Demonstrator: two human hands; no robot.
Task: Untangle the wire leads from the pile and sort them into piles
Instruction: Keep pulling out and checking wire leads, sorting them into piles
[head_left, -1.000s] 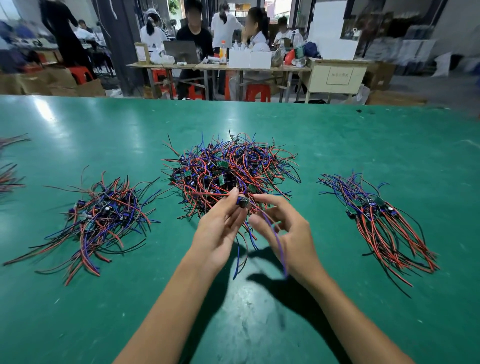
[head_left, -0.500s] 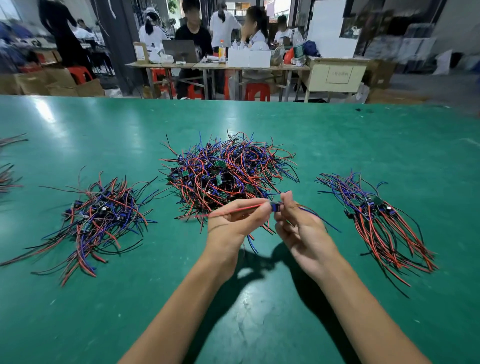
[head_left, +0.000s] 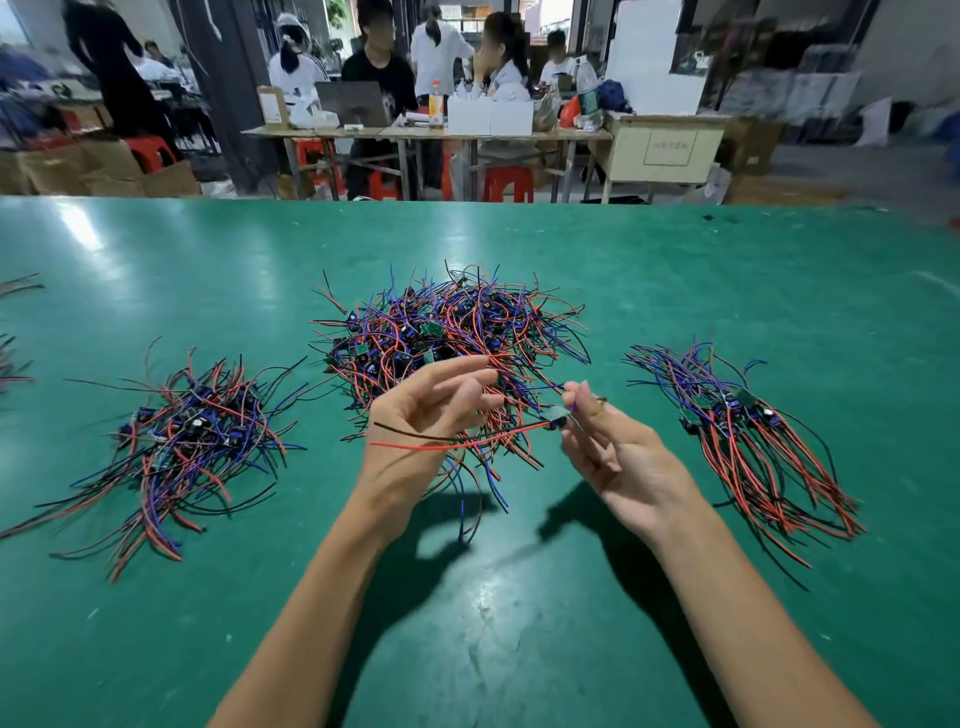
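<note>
A single wire lead (head_left: 557, 420), a small green board with thin red, black and blue wires, is held above the green table (head_left: 519, 597) in front of the tangled central pile (head_left: 447, 338). The right hand (head_left: 618, 457) pinches its board between thumb and forefinger; its red and black wires trail left across the left hand (head_left: 431, 410), whose fingers are loosely spread, gripping nothing. A messy pile (head_left: 187, 436) lies to the left, and a combed, aligned pile (head_left: 743, 436) to the right.
</note>
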